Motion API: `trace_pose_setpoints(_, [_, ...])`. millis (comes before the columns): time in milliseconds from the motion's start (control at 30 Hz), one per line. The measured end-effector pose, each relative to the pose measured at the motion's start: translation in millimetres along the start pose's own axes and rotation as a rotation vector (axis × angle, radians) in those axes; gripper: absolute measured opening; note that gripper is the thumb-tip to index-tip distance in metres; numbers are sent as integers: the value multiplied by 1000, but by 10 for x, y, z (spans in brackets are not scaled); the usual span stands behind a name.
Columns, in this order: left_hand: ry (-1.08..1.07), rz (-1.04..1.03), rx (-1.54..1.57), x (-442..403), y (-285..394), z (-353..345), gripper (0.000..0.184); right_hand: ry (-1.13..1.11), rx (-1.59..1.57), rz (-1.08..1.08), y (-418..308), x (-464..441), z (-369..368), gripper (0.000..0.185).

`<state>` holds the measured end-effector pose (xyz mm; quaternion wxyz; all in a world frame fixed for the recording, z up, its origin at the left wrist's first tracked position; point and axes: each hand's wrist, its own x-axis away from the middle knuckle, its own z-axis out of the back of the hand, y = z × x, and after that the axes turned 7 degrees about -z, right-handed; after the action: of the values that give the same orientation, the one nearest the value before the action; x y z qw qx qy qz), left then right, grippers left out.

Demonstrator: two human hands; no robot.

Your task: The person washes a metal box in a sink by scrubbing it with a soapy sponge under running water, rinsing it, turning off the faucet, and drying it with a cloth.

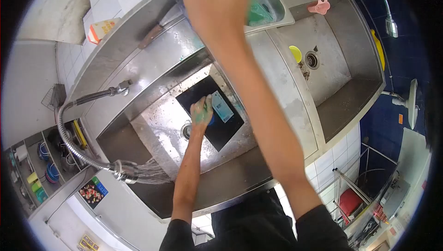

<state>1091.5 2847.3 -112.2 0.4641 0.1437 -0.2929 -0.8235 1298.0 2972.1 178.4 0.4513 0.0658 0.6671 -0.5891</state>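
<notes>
My left hand [201,112] is down in the sink basin [157,112], over a flat black panel [221,133]. Its fingers are curled, with a green tint on the back of the hand, and a bit of blue shows beneath it. What it grips is mostly hidden. Beside the fingertips, a light-blue label [222,106] lies on the panel. Raised across the view, my right hand [219,4] is blurred and cut off by the top edge, so its fingers do not show clearly. Behind it stands a metal tub [282,13] with something green in suds.
A hose tap [124,170] sprays water into the basin's left side. A wooden-handled tool [150,37] and a carton [101,30] lie along the back ledge. The second sink [332,43] at right holds a yellow cup [295,54] and a pink scoop [320,4].
</notes>
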Motion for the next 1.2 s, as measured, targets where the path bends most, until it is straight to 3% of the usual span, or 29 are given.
trace_pose_setpoints(33, [88, -67, -2, 13, -163, -125, 23, 156, -7, 194, -75, 316, 178, 21])
trace_pose_setpoints(100, [194, -145, -116, -26, -292, -228, 22, -84, 43, -445, -416, 1458, 771, 13])
trace_pose_setpoints(167, [206, -96, -361, -124, -87, -73, 38, -39, 41, -1142, -279, 2760, 1028, 16])
trace_pose_setpoints(200, [26, 3, -332, -117, -4, -28, 58, -103, 237, -1274, -216, 3319, 1156, 19])
trace_pose_setpoints(233, [3, 6, -331, -21, -7, -133, 58, -67, 373, -1391, 22, 3983, 1216, 26])
trace_pose_setpoints(300, [-40, -295, -523, 229, -82, -263, 60, 10, 551, -1720, 365, 4734, 1223, 38])
trace_pose_setpoints(333, [-184, -379, -401, 425, -202, -360, 59, 56, 589, -1931, 497, 4750, 1174, 42])
trace_pose_setpoints(367, [-319, -431, -318, 587, -292, -473, 53, 60, 588, -1948, 566, 4762, 1184, 42])
trace_pose_setpoints(433, [-460, -519, -144, 656, -256, -386, 45, 389, -174, -2307, 699, 4610, 1272, 44])
trace_pose_setpoints(467, [-444, -521, -146, 569, -288, -339, 45, 408, -234, -2387, 812, 4704, 1307, 41])
trace_pose_setpoints(533, [-214, -497, -366, 416, -399, -126, 43, 308, -285, -2291, 912, 4910, 1353, 38])
trace_pose_setpoints(600, [23, -260, -421, 256, -515, 4, 45, 72, -395, -2149, 935, 4868, 1407, 43])
trace_pose_setpoints(633, [146, -100, -420, 246, -560, 41, 45, 58, -399, -2155, 867, 4863, 1444, 43])
trace_pose_setpoints(667, [192, -69, -423, 326, -515, 28, 49, 16, -396, -2084, 765, 4854, 1471, 47])
trace_pose_setpoints(733, [208, -231, -254, 735, -411, -61, 55, -125, -298, -1998, 502, 4570, 1442, 52])
trace_pose_setpoints(800, [-18, -324, -107, 1276, -472, -192, 34, -228, -288, -1961, 370, 4611, 1475, 51])
trace_pose_setpoints(833, [-9, -401, -94, 1300, -372, -70, 28, -318, -263, -1926, 313, 4616, 1510, 50])
trace_pose_setpoints(900, [151, -336, -33, 1394, -901, -108, 27, -434, -147, -1936, 325, 4655, 1550, 49])
trace_pose_setpoints(967, [459, 71, 242, 1253, -983, 25, 27, -640, -91, -1724, 342, 4839, 1553, 50])
trace_pose_setpoints(1000, [651, 234, 408, 1181, -1022, 93, 33, -657, -99, -1728, 301, 4882, 1486, 50])
trace_pose_setpoints(1033, [690, 68, -309, 1186, -1034, 84, 34, -738, -9, -1674, 273, 4888, 1393, 51])
trace_pose_setpoints(1067, [620, 158, 168, 1432, -1147, -180, 27, -819, 75, -1608, 267, 4880, 1277, 52])
trace_pose_setpoints(1167, [230, -389, -122, 1549, -675, -4, 30, -704, -108, -1577, 290, 4884, 1019, 41])
trace_pose_setpoints(1200, [101, -332, -182, 1538, -772, 140, 30, -708, -103, -1466, 436, 5056, 1014, 38])
